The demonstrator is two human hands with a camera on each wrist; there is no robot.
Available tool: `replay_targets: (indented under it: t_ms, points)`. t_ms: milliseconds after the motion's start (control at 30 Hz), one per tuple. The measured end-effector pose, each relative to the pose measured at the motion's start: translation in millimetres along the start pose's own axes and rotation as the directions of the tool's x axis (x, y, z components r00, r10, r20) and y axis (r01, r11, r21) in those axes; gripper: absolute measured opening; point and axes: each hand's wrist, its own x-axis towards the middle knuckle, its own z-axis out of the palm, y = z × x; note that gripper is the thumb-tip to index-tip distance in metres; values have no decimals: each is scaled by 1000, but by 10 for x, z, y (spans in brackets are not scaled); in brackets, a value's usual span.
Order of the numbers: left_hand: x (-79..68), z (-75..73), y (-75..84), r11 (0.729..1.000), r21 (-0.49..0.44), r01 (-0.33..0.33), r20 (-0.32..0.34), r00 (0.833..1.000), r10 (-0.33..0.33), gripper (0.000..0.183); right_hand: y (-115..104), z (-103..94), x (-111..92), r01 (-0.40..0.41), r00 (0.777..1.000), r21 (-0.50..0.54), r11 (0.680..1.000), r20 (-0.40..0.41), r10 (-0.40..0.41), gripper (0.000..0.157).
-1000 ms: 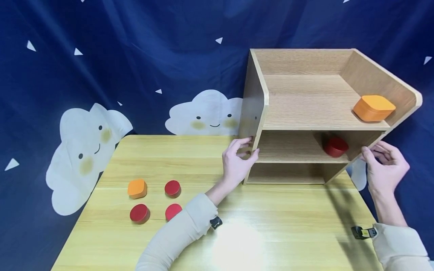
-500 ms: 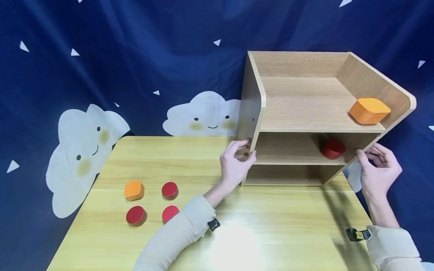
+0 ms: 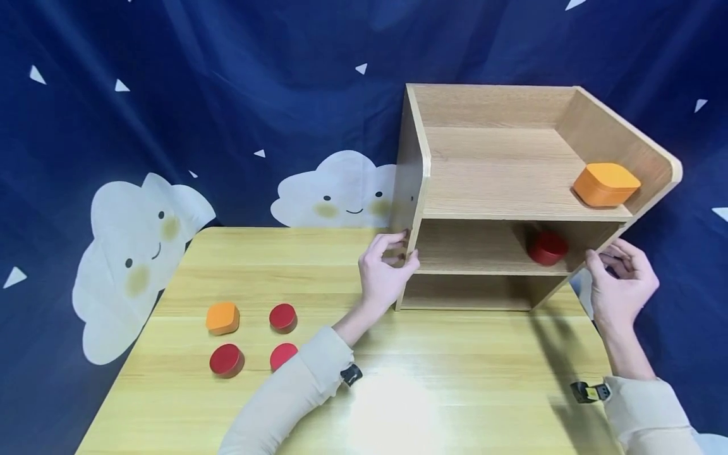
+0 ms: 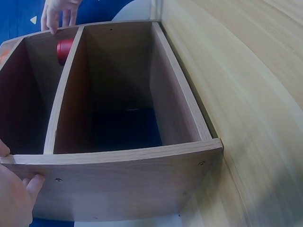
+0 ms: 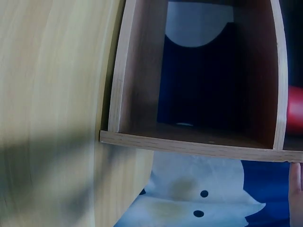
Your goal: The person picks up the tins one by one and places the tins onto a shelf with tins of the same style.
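Note:
A light wooden shelf unit (image 3: 489, 170) with several levels stands on the table's right side. My left hand (image 3: 382, 275) grips the front edge of its left side panel, thumb at the front and fingers on the outer face. On the opposite panel, my right hand (image 3: 622, 284) pinches the front edge, its fingers partly hidden behind. An orange rounded-square box (image 3: 606, 185) sits at the right of the top level. Below it, a red round box (image 3: 548, 248) rests on the middle level. In the right wrist view only a sliver of my right hand (image 5: 296, 194) shows.
On the table's (image 3: 466, 373) left lie an orange rounded block (image 3: 222, 318) and red round pieces: one behind (image 3: 283, 318), one front left (image 3: 227, 361), one (image 3: 282, 355) partly covered by my left sleeve. A blue curtain (image 3: 318, 76) with clouds hangs behind.
The shelf unit has slid slightly left along the table, with both hands and the two boxes on it. The head view has also shifted a little. Both hands keep their hold.

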Motion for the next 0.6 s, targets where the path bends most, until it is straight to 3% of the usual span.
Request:
replay_targets:
  t_ms: [300,600]
  points:
    - [18,-141,-17,1000,15,15,-4,1000,-15,29,-1,42,-105,-21,999,26,999,42,20,36]
    - [37,-311,-38,999,10,35,-15,999,-35,28,-43,126,-208,-46,995,-27,999,82,48,39]
